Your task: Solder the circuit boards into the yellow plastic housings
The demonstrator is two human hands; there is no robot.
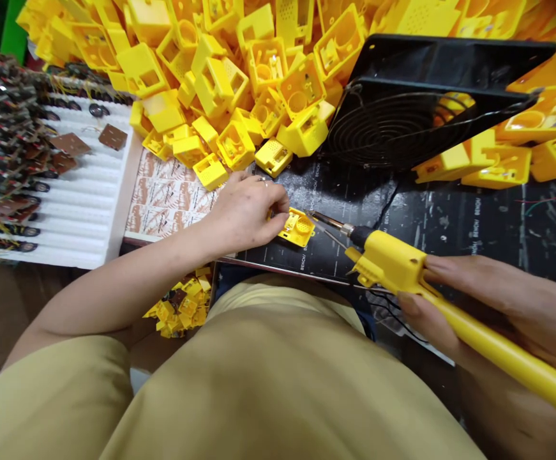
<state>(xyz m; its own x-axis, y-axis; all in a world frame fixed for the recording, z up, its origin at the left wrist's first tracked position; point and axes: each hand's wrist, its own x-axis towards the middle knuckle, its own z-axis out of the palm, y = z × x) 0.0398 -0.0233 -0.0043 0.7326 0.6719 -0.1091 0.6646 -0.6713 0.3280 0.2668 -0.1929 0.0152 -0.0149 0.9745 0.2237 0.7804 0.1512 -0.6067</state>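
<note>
A small yellow plastic housing (301, 229) lies open side up on the black bench top, near its front edge. My left hand (251, 207) is closed at the left end of this housing, with thumb and fingers together; what they pinch is hidden. In my right hand (469, 306) is a yellow soldering iron (397, 259), gripped between thumb and fingers. Its metal tip points left, close to the housing's right end. A thin tube runs beside the tip; whether the tip touches the housing I cannot tell.
Yellow housings (230, 83) are heaped across the back. A black fan (402, 102) stands behind the iron. At left, a white foam tray (86, 191) holds wired circuit boards (9, 140). Below the bench edge sits a box of yellow parts (182, 306).
</note>
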